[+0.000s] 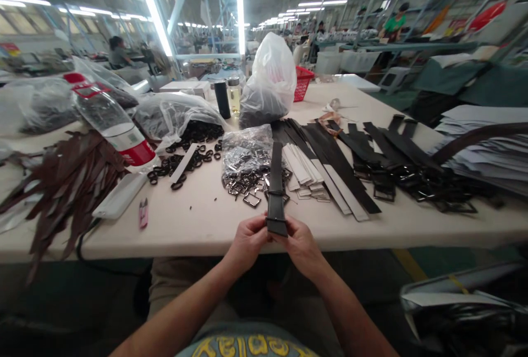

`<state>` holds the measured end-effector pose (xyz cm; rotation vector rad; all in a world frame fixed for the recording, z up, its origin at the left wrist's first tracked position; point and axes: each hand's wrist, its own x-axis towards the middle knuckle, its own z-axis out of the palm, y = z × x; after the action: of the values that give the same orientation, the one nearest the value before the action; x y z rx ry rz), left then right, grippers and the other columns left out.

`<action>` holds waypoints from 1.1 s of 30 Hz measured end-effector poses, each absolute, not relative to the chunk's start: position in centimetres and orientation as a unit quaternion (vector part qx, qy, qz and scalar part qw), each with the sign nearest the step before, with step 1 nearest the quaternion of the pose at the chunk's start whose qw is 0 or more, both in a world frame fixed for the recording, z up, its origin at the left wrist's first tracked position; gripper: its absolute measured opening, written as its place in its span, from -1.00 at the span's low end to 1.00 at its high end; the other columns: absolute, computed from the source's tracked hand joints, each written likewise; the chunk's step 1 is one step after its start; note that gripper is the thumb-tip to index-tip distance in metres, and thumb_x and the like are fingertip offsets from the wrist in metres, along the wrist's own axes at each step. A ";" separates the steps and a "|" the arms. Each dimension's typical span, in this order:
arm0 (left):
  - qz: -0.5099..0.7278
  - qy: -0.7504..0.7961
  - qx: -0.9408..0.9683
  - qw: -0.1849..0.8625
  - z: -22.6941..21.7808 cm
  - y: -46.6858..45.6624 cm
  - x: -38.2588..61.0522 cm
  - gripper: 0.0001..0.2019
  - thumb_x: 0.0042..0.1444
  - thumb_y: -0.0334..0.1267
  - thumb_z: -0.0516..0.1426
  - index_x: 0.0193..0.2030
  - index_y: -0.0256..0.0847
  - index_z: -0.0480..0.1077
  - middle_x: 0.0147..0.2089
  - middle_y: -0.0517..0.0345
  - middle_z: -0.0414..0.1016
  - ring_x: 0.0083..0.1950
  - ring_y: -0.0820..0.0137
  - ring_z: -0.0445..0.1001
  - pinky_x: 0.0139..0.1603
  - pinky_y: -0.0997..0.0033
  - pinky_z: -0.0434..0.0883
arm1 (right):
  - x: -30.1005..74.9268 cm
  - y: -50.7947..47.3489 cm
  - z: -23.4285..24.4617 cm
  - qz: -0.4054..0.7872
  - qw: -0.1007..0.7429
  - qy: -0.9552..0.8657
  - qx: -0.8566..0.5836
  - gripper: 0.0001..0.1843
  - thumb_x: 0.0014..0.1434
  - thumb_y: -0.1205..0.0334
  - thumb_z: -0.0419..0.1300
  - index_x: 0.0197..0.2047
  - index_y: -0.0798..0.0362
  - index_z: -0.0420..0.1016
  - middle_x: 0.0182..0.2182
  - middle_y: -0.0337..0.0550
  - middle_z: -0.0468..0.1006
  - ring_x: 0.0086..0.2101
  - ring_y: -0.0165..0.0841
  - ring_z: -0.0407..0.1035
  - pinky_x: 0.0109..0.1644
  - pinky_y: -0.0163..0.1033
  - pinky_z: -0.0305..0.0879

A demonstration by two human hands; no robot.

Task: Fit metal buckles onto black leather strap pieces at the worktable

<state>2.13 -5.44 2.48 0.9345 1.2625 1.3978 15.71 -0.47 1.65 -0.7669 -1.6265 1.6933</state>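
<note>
Both hands hold the near end of a black belt strap (pixel 275 175) at the table's front edge. My left hand (pixel 249 236) grips its left side and my right hand (pixel 301 240) its right, fingers closed on it. Two narrow loops cross the strap near the held end. Its far part reaches over a heap of metal buckles (pixel 249 181), partly inside a clear plastic bag (pixel 247 148). Pale strips (pixel 303 164) and black straps (pixel 330 153) lie just right of it. Black belt loops (pixel 198 156) are scattered to the left.
Brown strips (pixel 74 181), a plastic bottle (pixel 117 126) and pink thread snips (pixel 143 214) lie on the left. Belts with buckles (pixel 388 153) and stacked sheets (pixel 482 137) are on the right. A white bag (pixel 270 79) and red basket (pixel 303 83) stand behind; people work farther off.
</note>
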 end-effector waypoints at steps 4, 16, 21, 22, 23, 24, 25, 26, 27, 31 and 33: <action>0.573 0.531 0.381 0.494 2.4 -5.0 3.3 -0.67 -0.06 -0.02 0.28 -0.52 -0.31 0.49 -0.57 0.21 0.34 -0.46 0.46 0.26 -0.37 0.46 0.27 | 15.0 -0.5 1.3 0.703 0.374 -0.523 -0.305 -0.46 0.11 -0.16 0.29 -0.03 0.11 0.59 -0.35 -0.15 0.55 -0.43 -0.41 0.30 -0.34 -0.32 0.27; 0.575 0.521 0.321 0.542 1.5 -3.0 4.8 -0.58 -0.15 0.06 0.35 -0.52 -0.33 0.47 -0.55 0.16 0.43 -0.48 0.46 0.35 -0.34 0.44 0.33 | 14.5 1.1 0.4 0.714 0.439 -0.431 -0.334 -0.56 0.06 -0.12 0.34 -0.24 0.13 0.60 -0.48 -0.15 0.53 -0.54 -0.45 0.26 -0.56 -0.39 0.11; 0.526 0.496 0.341 0.601 1.5 -3.5 2.8 -0.50 -0.12 0.06 0.36 -0.19 -0.35 0.55 -0.34 0.03 0.58 -0.37 0.39 0.51 -0.26 0.41 0.43 | 14.8 2.3 -0.3 0.681 0.446 -0.458 -0.356 -0.59 0.07 -0.10 0.34 -0.26 0.12 0.60 -0.34 -0.05 0.63 -0.39 -0.29 0.48 -0.35 -0.26 0.40; 0.510 0.501 0.357 0.601 1.6 -3.7 2.1 -0.49 -0.10 0.05 0.35 -0.14 -0.34 0.55 -0.27 -0.01 0.60 -0.35 0.38 0.53 -0.26 0.41 0.44 | 14.9 2.4 -0.5 0.670 0.451 -0.470 -0.355 -0.61 0.09 -0.09 0.33 -0.27 0.11 0.60 -0.33 -0.04 0.63 -0.34 -0.27 0.50 -0.27 -0.23 0.43; 0.496 0.511 0.374 0.594 1.7 -4.0 1.3 -0.50 -0.08 0.04 0.34 -0.12 -0.34 0.55 -0.22 -0.04 0.61 -0.34 0.39 0.54 -0.26 0.41 0.44 | 14.9 2.5 -0.6 0.662 0.454 -0.481 -0.354 -0.62 0.10 -0.08 0.32 -0.27 0.11 0.60 -0.33 -0.04 0.64 -0.32 -0.26 0.51 -0.21 -0.21 0.45; 0.487 0.524 0.390 0.580 1.9 -4.2 0.5 -0.52 -0.06 0.03 0.33 -0.12 -0.34 0.55 -0.19 -0.06 0.61 -0.34 0.40 0.53 -0.27 0.43 0.44 | 15.0 2.6 -0.7 0.659 0.452 -0.488 -0.352 -0.62 0.12 -0.08 0.31 -0.26 0.12 0.60 -0.34 -0.04 0.64 -0.31 -0.26 0.52 -0.19 -0.19 0.46; 0.482 0.541 0.403 0.559 2.0 -4.4 -0.4 -0.54 -0.03 0.02 0.31 -0.12 -0.34 0.56 -0.19 -0.07 0.62 -0.34 0.40 0.53 -0.28 0.43 0.44 | 15.0 2.6 -0.9 0.659 0.449 -0.491 -0.349 -0.61 0.13 -0.08 0.31 -0.25 0.12 0.59 -0.34 -0.04 0.64 -0.32 -0.26 0.53 -0.20 -0.19 0.48; 0.482 0.561 0.412 0.533 2.1 -4.5 -1.4 -0.57 -0.01 0.00 0.30 -0.13 -0.33 0.56 -0.20 -0.07 0.63 -0.34 0.40 0.53 -0.27 0.44 0.44 | 15.0 2.6 -1.0 0.663 0.446 -0.491 -0.347 -0.59 0.13 -0.09 0.30 -0.24 0.13 0.58 -0.35 -0.03 0.64 -0.33 -0.25 0.53 -0.22 -0.18 0.49; 0.485 0.581 0.419 0.501 2.1 -4.6 -2.5 -0.60 0.01 -0.02 0.29 -0.14 -0.32 0.57 -0.22 -0.06 0.63 -0.33 0.39 0.54 -0.27 0.43 0.44 | 15.1 2.6 -1.1 0.668 0.441 -0.487 -0.348 -0.57 0.12 -0.11 0.31 -0.23 0.13 0.58 -0.36 -0.03 0.64 -0.33 -0.24 0.54 -0.25 -0.18 0.50; 0.497 0.653 0.445 0.357 2.2 -4.5 -8.0 -0.67 0.03 -0.02 0.24 -0.24 -0.26 0.58 -0.28 0.00 0.64 -0.32 0.34 0.57 -0.26 0.38 0.47 | 15.2 2.4 -1.6 0.670 0.435 -0.475 -0.369 -0.50 0.06 -0.16 0.34 -0.21 0.15 0.56 -0.38 -0.02 0.63 -0.41 -0.27 0.55 -0.40 -0.25 0.50; 0.485 0.699 0.455 0.262 2.3 -4.5 -11.5 -0.66 0.05 0.02 0.21 -0.29 -0.25 0.57 -0.31 0.01 0.64 -0.33 0.31 0.57 -0.28 0.36 0.48 | 15.2 2.4 -1.7 0.664 0.434 -0.477 -0.378 -0.48 0.04 -0.17 0.36 -0.21 0.15 0.55 -0.40 -0.03 0.63 -0.47 -0.30 0.53 -0.45 -0.29 0.48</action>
<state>-11.52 -4.52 2.34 1.2317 1.8925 1.3119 15.19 2.45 -1.65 -0.9411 -1.1891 1.6539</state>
